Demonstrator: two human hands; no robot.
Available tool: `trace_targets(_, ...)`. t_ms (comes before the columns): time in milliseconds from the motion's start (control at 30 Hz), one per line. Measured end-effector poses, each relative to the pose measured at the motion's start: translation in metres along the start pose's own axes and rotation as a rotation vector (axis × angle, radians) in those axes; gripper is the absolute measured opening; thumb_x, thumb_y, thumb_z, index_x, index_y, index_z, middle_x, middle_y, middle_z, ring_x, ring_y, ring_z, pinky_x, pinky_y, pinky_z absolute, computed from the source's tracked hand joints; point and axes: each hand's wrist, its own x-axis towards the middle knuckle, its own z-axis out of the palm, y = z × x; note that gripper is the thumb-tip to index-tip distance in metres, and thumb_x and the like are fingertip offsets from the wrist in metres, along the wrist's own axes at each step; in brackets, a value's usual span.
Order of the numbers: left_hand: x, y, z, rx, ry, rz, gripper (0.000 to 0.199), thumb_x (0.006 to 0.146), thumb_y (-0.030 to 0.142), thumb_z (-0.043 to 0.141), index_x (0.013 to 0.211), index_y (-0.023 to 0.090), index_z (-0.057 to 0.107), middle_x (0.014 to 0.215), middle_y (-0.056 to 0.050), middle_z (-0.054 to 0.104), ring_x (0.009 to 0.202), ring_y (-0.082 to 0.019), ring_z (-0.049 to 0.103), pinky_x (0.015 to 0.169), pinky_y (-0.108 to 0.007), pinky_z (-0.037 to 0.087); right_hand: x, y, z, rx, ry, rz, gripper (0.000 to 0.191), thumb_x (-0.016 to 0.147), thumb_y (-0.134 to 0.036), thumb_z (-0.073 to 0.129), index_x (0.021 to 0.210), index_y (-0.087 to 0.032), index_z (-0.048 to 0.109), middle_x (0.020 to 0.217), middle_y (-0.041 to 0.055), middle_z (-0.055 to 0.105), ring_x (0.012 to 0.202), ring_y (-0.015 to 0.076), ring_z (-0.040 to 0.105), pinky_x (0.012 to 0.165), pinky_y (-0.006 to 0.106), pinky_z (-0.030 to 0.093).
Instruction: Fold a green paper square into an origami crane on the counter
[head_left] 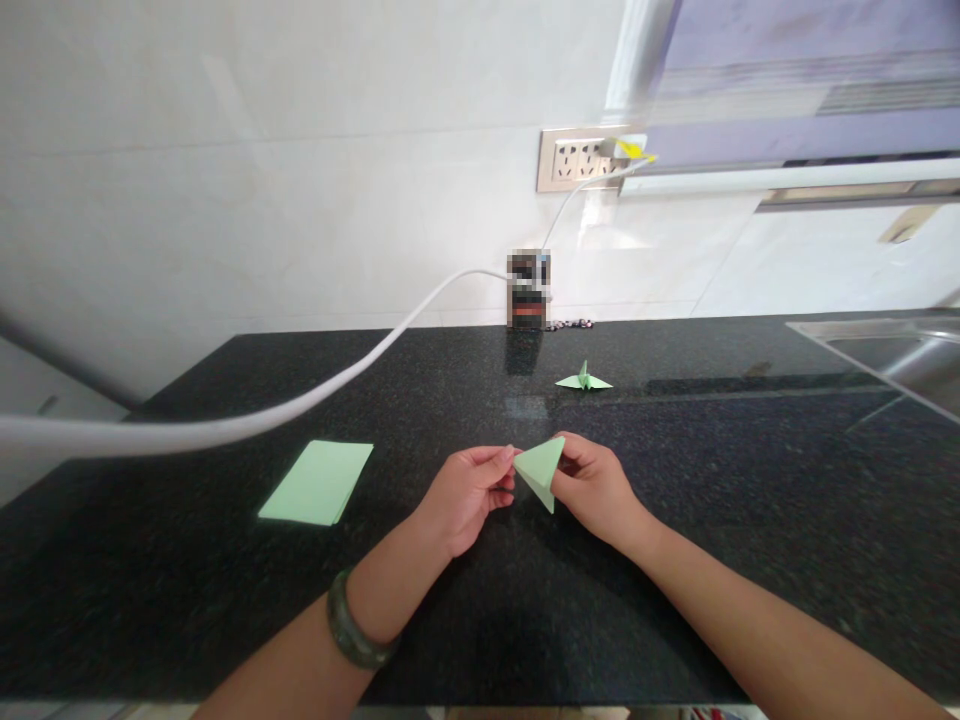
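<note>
We hold the folded green triangle (pixel 541 470) just above the countertop (pixel 675 560), left hand (pixel 469 495) and right hand (pixel 592 488) pinching opposite corners. Beyond it sits a finished paper crane (pixel 583 380); left of it, unfolded sheets (pixel 319 482). This fold looks about midway.

We count two hands, the left hand (pixel 471 492) and the right hand (pixel 592 487), with one folded green paper triangle (pixel 541 470) between them and one bangle (pixel 352 632) on the left wrist. On the tabletop (pixel 675 520) we see one stack of green paper sheets (pixel 318 482), one finished paper crane (pixel 583 380) and one small box (pixel 529 290). We count one white cable (pixel 322 390), one wall socket panel (pixel 581 160) and one sink (pixel 900 360).
</note>
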Motion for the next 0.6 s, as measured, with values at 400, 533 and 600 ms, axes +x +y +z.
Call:
trace_targets(400,-0.003,0.0,0.002,0.141,-0.052,-0.114,0.033,0.07,0.043,0.059,0.066,0.01,0.06,0.062,-0.004,0.058,0.051,-0.009,0.052,0.05,-0.022,0.043,0.001,-0.01,-0.008,-0.295,-0.027,-0.195,0.012,0.071,-0.01,0.051,0.068,-0.019,0.058,0.067,0.0011,0.056,0.063,0.0132,0.052,0.059,0.025,0.039)
trace_targets(533,-0.003,0.0,0.002,0.137,-0.065,-0.12,0.033,0.068,0.042,0.062,0.065,0.01,0.061,0.061,-0.005,0.058,0.05,-0.008,0.052,0.05,-0.021,0.043,0.001,-0.01,-0.009,-0.295,-0.041,-0.19,0.011,0.068,-0.009,0.054,0.068,-0.019,0.058,0.067,0.0006,0.056,0.062,0.0131,0.052,0.057,0.025,0.039)
trace_targets(600,-0.003,0.0,0.002,0.126,-0.071,-0.127,0.032,0.068,0.041,0.063,0.065,0.009,0.061,0.06,-0.005,0.058,0.05,-0.008,0.052,0.05,-0.022,0.043,0.0,-0.01,-0.009,-0.278,-0.039,-0.176,0.011,0.067,-0.01,0.056,0.07,-0.019,0.059,0.068,0.0006,0.057,0.064,0.0136,0.052,0.058,0.025,0.039)
